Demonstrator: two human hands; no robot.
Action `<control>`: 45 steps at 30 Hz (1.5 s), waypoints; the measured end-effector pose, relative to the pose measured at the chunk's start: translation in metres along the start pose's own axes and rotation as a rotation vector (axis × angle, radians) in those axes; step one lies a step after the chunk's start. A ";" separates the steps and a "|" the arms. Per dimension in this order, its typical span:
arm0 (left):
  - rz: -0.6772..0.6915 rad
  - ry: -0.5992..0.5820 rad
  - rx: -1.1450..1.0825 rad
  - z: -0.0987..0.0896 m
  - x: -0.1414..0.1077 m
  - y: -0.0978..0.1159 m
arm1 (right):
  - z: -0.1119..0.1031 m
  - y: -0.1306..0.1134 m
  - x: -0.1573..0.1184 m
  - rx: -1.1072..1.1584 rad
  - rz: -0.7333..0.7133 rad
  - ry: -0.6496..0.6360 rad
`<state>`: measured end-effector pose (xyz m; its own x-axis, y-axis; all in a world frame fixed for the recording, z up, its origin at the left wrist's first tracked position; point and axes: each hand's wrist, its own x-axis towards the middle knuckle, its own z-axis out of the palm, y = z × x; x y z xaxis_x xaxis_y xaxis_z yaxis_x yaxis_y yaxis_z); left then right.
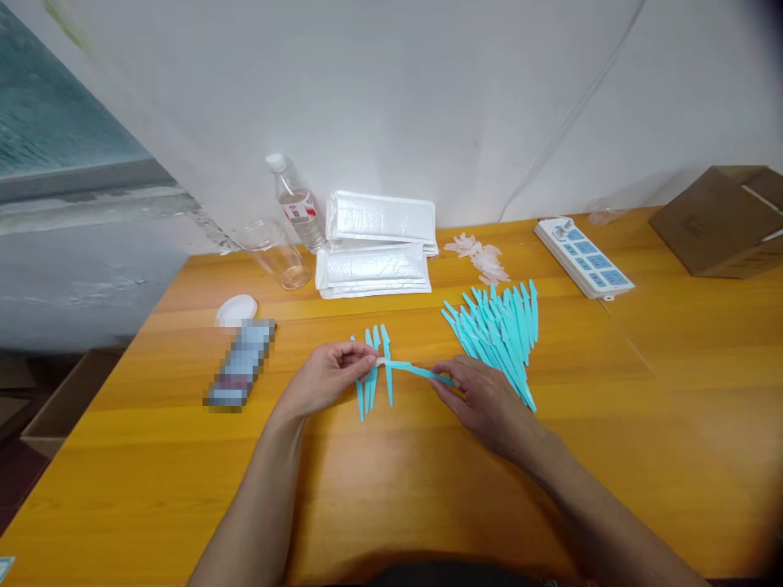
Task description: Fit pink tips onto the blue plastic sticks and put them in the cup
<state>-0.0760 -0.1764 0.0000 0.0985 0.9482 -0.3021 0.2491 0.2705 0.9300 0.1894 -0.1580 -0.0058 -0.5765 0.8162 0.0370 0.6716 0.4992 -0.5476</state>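
A slim turquoise eyebrow razor (409, 368) is held level between my two hands, above the table. My right hand (480, 399) pinches its handle end. At the other end, the fingers of my left hand (333, 371) are closed on a small translucent blade cap (380, 361), which meets the razor's tip; how far it covers the blade I cannot tell. Several similar razors (389, 383) lie side by side under and beside my left hand. A larger fanned pile of turquoise razors (495, 326) is just beyond my right hand. Behind that pile lies a heap of loose translucent caps (480, 257).
Silver padded mailers (376, 269) lie stacked by the wall, next to a water bottle (299, 204) and a clear jar (278, 257). A white lid (236, 311) and a blurred phone (241, 363) sit at left. A power strip (584, 257) and cardboard box (722, 224) stand at right.
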 end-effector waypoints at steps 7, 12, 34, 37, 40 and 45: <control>-0.001 -0.011 0.019 0.003 -0.003 -0.001 | -0.002 -0.005 0.000 -0.030 -0.016 -0.012; -0.006 -0.039 -0.018 0.021 0.003 0.000 | 0.004 -0.015 0.001 -0.039 -0.048 0.019; 0.476 0.202 1.094 0.058 -0.018 -0.046 | 0.038 -0.023 0.026 -0.127 0.237 0.094; 0.480 0.195 1.131 0.055 -0.014 -0.047 | 0.017 0.011 -0.009 -0.207 0.327 0.353; 0.463 0.235 1.107 0.051 -0.016 -0.053 | 0.004 0.043 -0.036 -0.294 0.453 0.477; 0.512 0.249 0.986 0.049 -0.012 -0.037 | -0.003 0.069 -0.043 -0.238 0.565 0.397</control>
<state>-0.0395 -0.2060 -0.0410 0.2399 0.9460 0.2180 0.8945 -0.3026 0.3291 0.2618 -0.1578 -0.0427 0.0703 0.9893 0.1277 0.9256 -0.0170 -0.3781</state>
